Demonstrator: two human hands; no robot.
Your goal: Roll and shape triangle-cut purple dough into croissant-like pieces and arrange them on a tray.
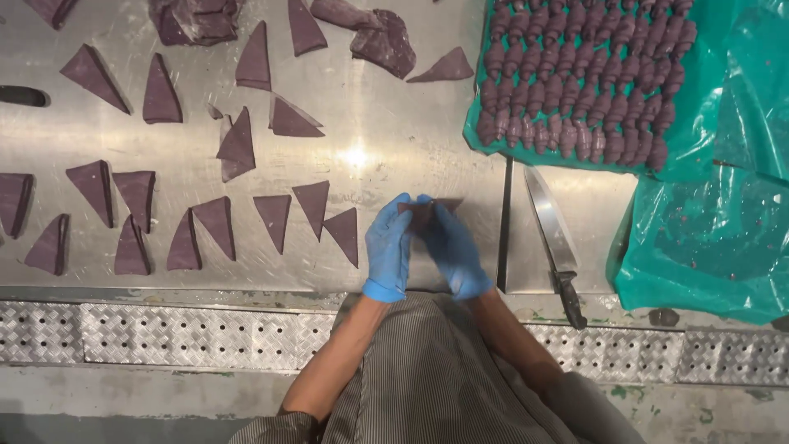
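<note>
Both my hands wear blue gloves and meet over the steel table [386, 140]. My left hand [388, 247] and my right hand [454, 247] together pinch one dark purple dough triangle [427, 210], its wide end pointing away from me. Several more purple dough triangles [275, 218] lie flat in loose rows to the left of my hands. A green plastic sheet [699, 107] at the upper right carries several rows of rolled purple croissants [583, 82].
A large knife [552, 238] with a black handle lies just right of my right hand. Lumps of purple dough scraps [197, 20] sit at the table's far edge. More crumpled green plastic [707, 247] covers the right side. A patterned metal ledge [164, 333] runs along the near edge.
</note>
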